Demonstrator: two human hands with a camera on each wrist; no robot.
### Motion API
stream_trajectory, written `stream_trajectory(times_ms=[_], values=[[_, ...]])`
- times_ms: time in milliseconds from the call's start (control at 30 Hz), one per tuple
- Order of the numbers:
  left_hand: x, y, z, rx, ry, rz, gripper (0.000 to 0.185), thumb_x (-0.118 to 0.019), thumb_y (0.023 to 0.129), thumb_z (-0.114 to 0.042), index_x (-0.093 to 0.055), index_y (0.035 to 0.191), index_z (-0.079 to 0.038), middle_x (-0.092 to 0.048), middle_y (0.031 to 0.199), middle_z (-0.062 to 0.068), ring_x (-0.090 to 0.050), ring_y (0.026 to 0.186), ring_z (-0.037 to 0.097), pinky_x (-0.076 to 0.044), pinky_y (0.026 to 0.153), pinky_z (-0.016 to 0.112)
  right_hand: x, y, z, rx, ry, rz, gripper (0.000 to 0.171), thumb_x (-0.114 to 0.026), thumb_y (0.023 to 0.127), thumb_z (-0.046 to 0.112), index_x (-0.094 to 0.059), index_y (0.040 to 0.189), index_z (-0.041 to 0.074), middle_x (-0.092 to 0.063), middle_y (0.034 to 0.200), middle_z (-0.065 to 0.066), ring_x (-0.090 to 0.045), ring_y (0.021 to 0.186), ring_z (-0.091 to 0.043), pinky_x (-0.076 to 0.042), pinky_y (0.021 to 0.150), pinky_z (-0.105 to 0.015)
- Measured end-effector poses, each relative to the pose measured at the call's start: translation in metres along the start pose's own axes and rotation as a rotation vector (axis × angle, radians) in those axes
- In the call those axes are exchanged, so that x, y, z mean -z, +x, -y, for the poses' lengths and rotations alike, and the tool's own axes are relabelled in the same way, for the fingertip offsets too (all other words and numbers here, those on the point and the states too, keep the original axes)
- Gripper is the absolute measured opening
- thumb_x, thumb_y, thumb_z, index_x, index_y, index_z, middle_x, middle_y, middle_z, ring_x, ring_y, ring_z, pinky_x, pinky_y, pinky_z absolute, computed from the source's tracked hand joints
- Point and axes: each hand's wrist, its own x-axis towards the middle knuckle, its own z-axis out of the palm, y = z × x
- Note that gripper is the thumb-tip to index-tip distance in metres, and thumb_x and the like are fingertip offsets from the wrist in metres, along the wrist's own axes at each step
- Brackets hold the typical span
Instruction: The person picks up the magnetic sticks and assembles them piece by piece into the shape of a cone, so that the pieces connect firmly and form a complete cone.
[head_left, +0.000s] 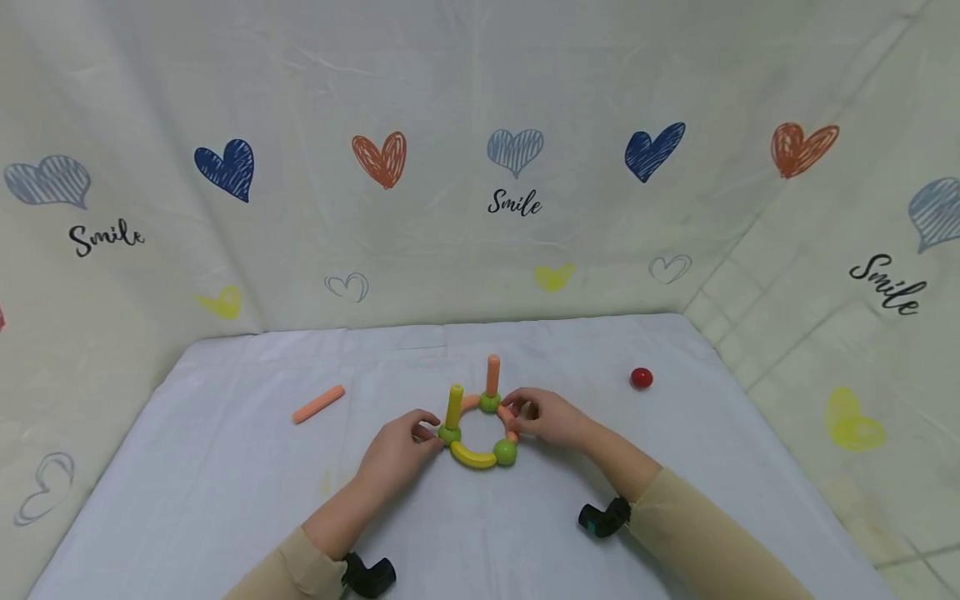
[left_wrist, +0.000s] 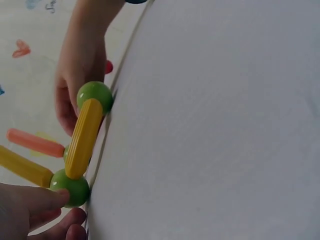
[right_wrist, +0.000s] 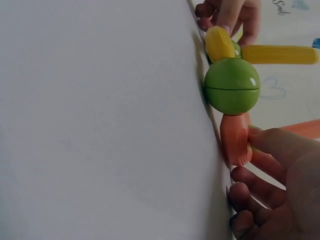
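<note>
A ring of curved rods and green balls lies on the white cloth, with a straight yellow rod (head_left: pixel 454 407) and a straight orange rod (head_left: pixel 492 375) standing up from two of the balls. My left hand (head_left: pixel 402 447) pinches the left green ball (left_wrist: pixel 70 188), its thumb showing on the ball. On the other side, my right hand (head_left: pixel 553 417) holds the curved orange rod (right_wrist: pixel 235 139) between thumb and fingers. A curved yellow rod (head_left: pixel 473 457) joins the left ball to the near green ball (head_left: pixel 506 452). Another green ball (head_left: pixel 490 403) sits at the back of the ring.
A loose straight orange rod (head_left: pixel 318 404) lies to the left on the cloth-covered table (head_left: pixel 225 467). Toward the back right is a red ball (head_left: pixel 641 378). A curtain (head_left: pixel 442 233) printed with hearts hangs behind the table.
</note>
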Motion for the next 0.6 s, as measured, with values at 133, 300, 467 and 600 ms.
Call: stream_trajectory(times_ms=[133, 300, 467, 600], values=[[0.0, 0.008, 0.002, -0.001, -0.009, -0.02, 0.022, -0.074, 0.089, -0.026, -0.068, 0.111, -0.022, -0.067, 0.086, -0.007, -0.06, 0.077, 0.012, -0.049, 0.069, 0.034, -0.003, -0.007, 0.0, 0.027, -0.037, -0.012, 0.028, -0.072, 0.091, 0.026, -0.065, 0.118, 0.022, -0.06, 0.101, 0.007, -0.054, 0.077, -0.016, -0.046, 0.067, -0.032], [0.002, 0.021, 0.004, 0.027, -0.037, -0.039, 0.023, -0.073, 0.091, -0.026, -0.069, 0.114, -0.022, -0.067, 0.079, -0.007, -0.059, 0.069, 0.012, -0.047, 0.064, 0.03, -0.008, -0.013, 0.002, 0.077, -0.064, -0.029, 0.028, -0.074, 0.09, 0.024, -0.067, 0.118, 0.023, -0.061, 0.101, 0.008, -0.054, 0.076, -0.015, -0.046, 0.068, -0.03], [0.007, 0.032, 0.004, 0.06, -0.065, -0.057, 0.023, -0.071, 0.093, -0.027, -0.07, 0.115, -0.022, -0.067, 0.075, -0.006, -0.059, 0.066, 0.013, -0.045, 0.062, 0.03, -0.019, -0.014, 0.008, 0.064, -0.081, -0.092, 0.027, -0.075, 0.09, 0.024, -0.069, 0.115, 0.022, -0.061, 0.098, 0.008, -0.054, 0.077, -0.013, -0.047, 0.068, -0.029], [0.011, 0.04, 0.004, 0.065, -0.056, -0.079, 0.022, -0.071, 0.093, -0.027, -0.072, 0.115, -0.022, -0.067, 0.075, -0.004, -0.06, 0.065, 0.013, -0.046, 0.062, 0.03, -0.03, -0.014, 0.014, 0.045, -0.078, -0.138, 0.026, -0.075, 0.089, 0.025, -0.07, 0.115, 0.021, -0.061, 0.095, 0.009, -0.054, 0.076, -0.013, -0.047, 0.068, -0.03]])
